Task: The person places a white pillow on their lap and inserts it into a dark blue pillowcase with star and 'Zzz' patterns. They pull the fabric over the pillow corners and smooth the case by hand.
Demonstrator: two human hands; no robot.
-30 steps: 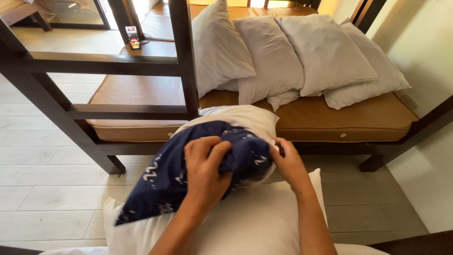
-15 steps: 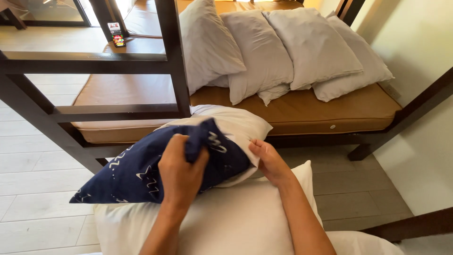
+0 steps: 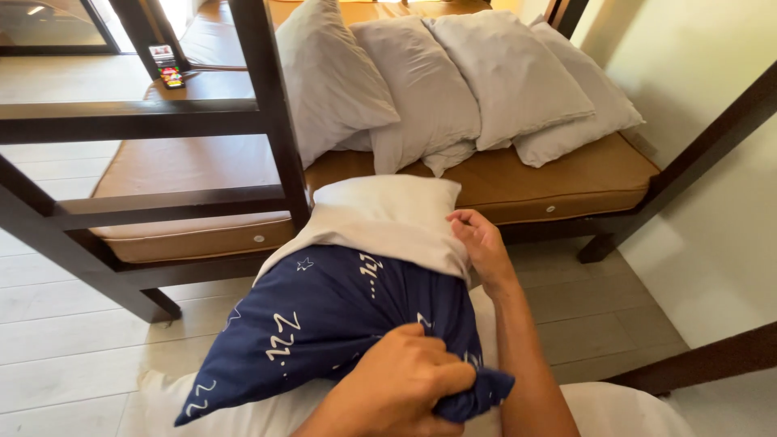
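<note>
Head view: my left hand (image 3: 405, 380) is closed in a fist around a bunched fold of the dark blue pillowcase (image 3: 324, 324), gripping it near the lower corner. My right hand (image 3: 481, 243) has its fingers curled over the edge of the white pillow (image 3: 380, 214), pressing at the point where the pillowcase opening meets it. The white pillow is partly inside the pillowcase; its upper half is exposed. Both rest on a larger white pillow (image 3: 243, 405) directly below my hands. Beyond stands a dark wooden bed frame (image 3: 267, 105) with a brown mattress (image 3: 566, 174) carrying four grey pillows (image 3: 453, 81) leaning in a row.
</note>
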